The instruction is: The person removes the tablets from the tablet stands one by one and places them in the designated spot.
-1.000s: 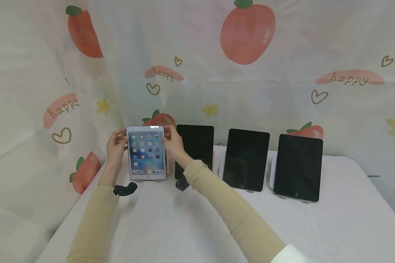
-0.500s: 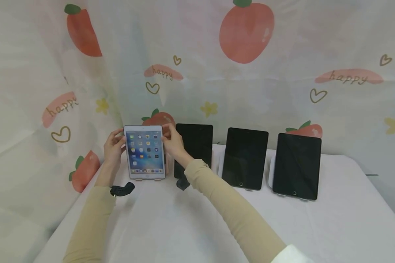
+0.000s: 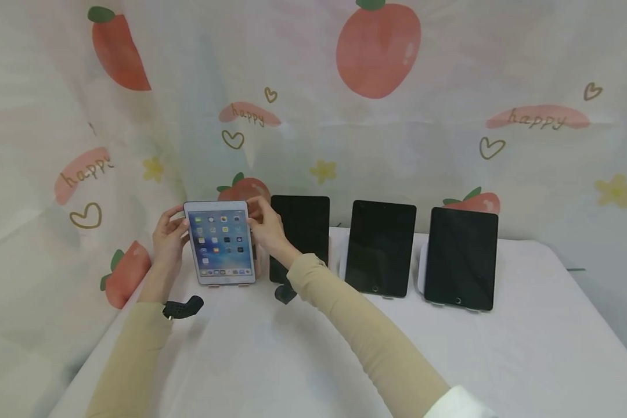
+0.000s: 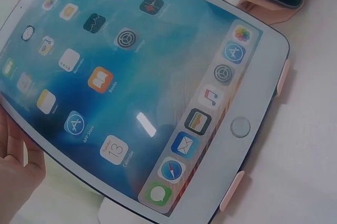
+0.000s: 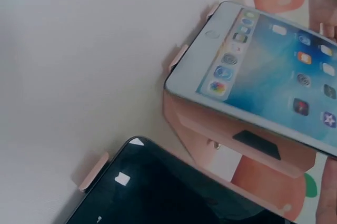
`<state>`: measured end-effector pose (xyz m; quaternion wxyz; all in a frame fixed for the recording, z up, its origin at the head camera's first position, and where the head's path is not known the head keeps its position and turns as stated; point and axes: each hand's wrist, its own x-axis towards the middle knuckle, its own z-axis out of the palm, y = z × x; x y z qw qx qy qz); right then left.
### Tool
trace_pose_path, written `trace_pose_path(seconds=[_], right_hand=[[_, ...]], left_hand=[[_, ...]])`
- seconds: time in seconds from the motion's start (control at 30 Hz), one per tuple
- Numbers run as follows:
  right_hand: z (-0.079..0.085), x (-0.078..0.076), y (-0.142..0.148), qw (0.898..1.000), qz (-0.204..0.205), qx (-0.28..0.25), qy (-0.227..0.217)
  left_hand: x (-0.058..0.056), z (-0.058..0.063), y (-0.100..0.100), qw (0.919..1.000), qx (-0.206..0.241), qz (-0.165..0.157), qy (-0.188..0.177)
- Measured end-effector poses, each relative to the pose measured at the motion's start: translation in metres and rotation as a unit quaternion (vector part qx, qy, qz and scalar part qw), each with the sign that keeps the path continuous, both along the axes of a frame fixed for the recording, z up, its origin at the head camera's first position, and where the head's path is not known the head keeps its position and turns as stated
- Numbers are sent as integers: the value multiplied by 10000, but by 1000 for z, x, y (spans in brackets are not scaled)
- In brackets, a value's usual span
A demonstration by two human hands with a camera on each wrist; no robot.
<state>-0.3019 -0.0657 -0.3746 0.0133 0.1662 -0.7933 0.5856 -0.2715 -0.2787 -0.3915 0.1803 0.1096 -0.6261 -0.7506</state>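
Note:
A white tablet (image 3: 222, 244) with a lit home screen of app icons leans on a pink stand (image 5: 237, 132) at the left of the row. Its lower edge sits against the stand's small lips (image 4: 231, 191). My left hand (image 3: 168, 239) holds the tablet's upper left edge, thumb on the near side. The upper right edge is gripped by my right hand (image 3: 267, 227). The fingers behind the tablet are partly hidden. In the right wrist view, a gap shows between the tablet's back and the stand's plate.
Beside the white tablet, a dark-screened tablet (image 3: 303, 238) stands close behind my right wrist. Another black tablet (image 3: 380, 248) and a third black tablet (image 3: 461, 258) stand farther right on stands. A white cloth covers the table (image 3: 319, 348); a fruit-print curtain (image 3: 423, 145) hangs behind.
The head view has shifted slightly. The white tablet's top has moved a little left with both hands, so it tilts slightly more. The glare at its top edge is gone.

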Motion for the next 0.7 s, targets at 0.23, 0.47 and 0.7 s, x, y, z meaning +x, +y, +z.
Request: trace_pose_path(seconds=[0.23, 0.47, 0.7], right_hand=[[0, 4, 2, 9996, 172, -202, 111], [3, 8, 2, 9991, 276, -167, 264], [7, 14, 7, 9976, 524, -225, 392]], left_hand=[[11, 5, 1, 9998, -91, 4, 167], [20, 8, -1, 9992, -135, 13, 377], [28, 12, -3, 9987, -156, -49, 489]])
